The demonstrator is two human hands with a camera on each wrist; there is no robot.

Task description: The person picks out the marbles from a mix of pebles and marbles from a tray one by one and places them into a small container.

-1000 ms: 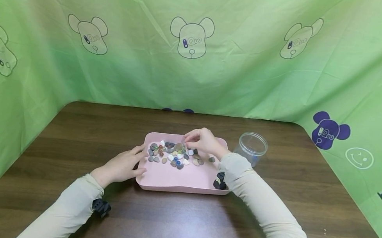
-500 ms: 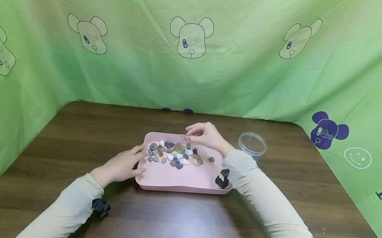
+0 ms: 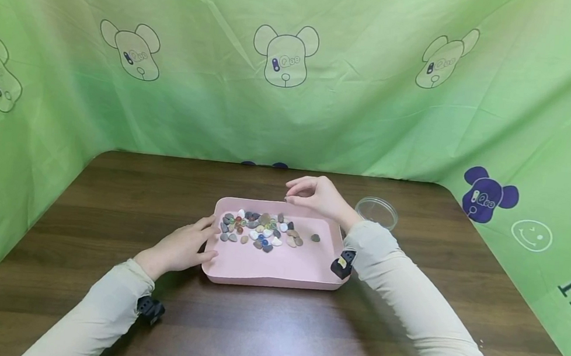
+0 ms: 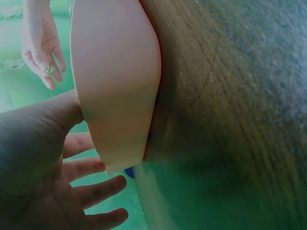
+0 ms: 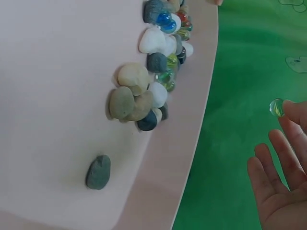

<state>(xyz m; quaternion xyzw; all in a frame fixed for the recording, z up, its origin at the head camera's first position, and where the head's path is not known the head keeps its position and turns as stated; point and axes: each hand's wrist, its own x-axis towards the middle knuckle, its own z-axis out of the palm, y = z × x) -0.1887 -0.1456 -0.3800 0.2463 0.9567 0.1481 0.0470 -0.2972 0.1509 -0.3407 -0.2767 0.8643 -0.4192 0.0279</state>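
Fingertip pinch here: the right hand (image 3: pixel 318 197) holds a clear marble (image 5: pixel 276 108) up near the far rim of the pink tray (image 3: pixel 265 267)! The left hand (image 3: pixel 179 248), fingers spread, touches its left end; inside, pebbles (image 5: pixel 122 103) cluster with other marbles (image 5: pixel 169 26).

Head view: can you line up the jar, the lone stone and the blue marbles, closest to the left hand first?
From the left hand:
1. Blue marbles: near the middle of the tray.
2. Lone stone: toward the tray's right end.
3. Jar: outside the tray, on the right.
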